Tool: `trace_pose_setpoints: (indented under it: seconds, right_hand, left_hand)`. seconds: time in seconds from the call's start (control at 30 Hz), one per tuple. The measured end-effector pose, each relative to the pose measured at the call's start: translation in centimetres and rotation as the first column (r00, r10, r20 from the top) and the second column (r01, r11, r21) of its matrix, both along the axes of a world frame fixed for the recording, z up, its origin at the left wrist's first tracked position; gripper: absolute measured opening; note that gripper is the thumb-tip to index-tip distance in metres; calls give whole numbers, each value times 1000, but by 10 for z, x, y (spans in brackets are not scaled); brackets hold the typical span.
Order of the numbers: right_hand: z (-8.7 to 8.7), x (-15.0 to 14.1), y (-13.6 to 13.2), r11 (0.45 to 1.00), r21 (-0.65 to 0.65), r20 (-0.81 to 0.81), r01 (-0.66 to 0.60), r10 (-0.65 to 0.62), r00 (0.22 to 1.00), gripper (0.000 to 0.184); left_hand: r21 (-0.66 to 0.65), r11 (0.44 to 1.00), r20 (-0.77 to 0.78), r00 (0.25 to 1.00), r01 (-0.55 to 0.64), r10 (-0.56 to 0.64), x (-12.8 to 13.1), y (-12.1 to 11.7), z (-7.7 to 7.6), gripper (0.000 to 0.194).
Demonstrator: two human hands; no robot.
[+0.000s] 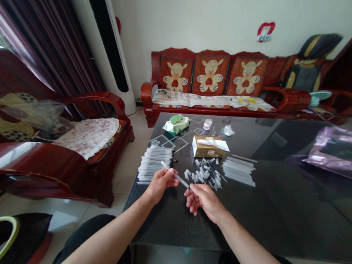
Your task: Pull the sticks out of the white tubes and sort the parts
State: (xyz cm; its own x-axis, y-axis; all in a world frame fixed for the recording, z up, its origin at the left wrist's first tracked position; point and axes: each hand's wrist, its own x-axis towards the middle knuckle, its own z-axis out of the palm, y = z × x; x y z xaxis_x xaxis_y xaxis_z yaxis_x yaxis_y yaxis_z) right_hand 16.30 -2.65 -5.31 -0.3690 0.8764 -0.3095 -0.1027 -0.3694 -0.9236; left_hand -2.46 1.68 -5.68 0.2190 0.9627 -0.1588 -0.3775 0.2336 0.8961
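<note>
A slim translucent pen [181,180] slants between my two hands above the near part of the table. My left hand [162,183] pinches it around the middle with thumb and fingers. At its lower right end, the thumb and forefinger of my right hand [201,196] are closed on the tip; any small part there is hidden. Just beyond my hands lies a loose heap of clear caps and dark-tipped pen parts [207,172]. To the left, a row of pens with dark ends [154,163] lies side by side. Clear pen barrels [239,170] form another row on the right.
Behind the heap stands a gold tissue box [209,151]. Farther back are a green wipes pack [175,125], a small white cup [208,124] and a crumpled tissue [228,130]. A purple-edged package [342,154] lies on the dark table [280,216] at right.
</note>
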Motion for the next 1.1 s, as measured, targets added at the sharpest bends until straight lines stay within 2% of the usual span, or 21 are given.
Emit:
trace_pose_setpoints:
  seconds: [0.17, 0.33, 0.5, 0.63, 0.7, 0.77, 0.87, 0.93, 1.0, 1.03, 1.1]
  right_hand:
    - [-1, 0, -1, 999, 31, 10, 43, -44, 999, 35]
    - [2, -2, -2, 1000, -15, 0, -20, 20, 1000, 45]
    - [0, -1, -2, 996, 63, 81, 55, -60, 995, 32]
    - [-2, 20, 9, 986, 144, 241, 83, -116, 964, 29]
    - [-1, 39, 18, 960, 246, 397, 131, -223, 890, 27]
    - [0, 56, 26, 907, 391, 556, 157, -369, 744, 23]
    - [-1, 70, 34, 842, 536, 716, 57, -489, 497, 20]
    - [-2, 70, 36, 839, 544, 784, -17, -500, 368, 19]
    - [-4, 65, 37, 841, 538, 815, -59, -501, 291, 18]
    - [-4, 62, 37, 836, 544, 816, -68, -508, 277, 18]
    - [-1, 55, 36, 815, 574, 792, -82, -526, 311, 19]
  left_hand:
    - [7, 1000, -2, 1000, 17, -17, 0, -1, 1, 36]
    - [5, 1000, -11, 1000, 14, -14, 0, 0, 0, 37]
    - [-1, 1000, -19, 1000, -12, 12, -1, 1, 0, 37]
    - [-20, 996, -5, 997, -82, 82, -4, 5, 3, 36]
    - [-27, 994, 4, 994, -106, 106, -5, 6, 4, 35]
    - [-29, 994, 13, 994, -108, 109, -5, 6, 4, 34]
    - [-28, 995, 28, 995, -93, 94, -4, 6, 2, 33]
    - [-27, 996, 33, 996, -88, 88, -3, 5, 0, 32]
    - [-24, 996, 38, 996, -84, 85, -3, 5, -2, 32]
    - [-22, 997, 40, 996, -80, 81, -3, 5, -2, 32]
    - [-17, 997, 43, 996, -78, 79, -4, 5, -3, 32]
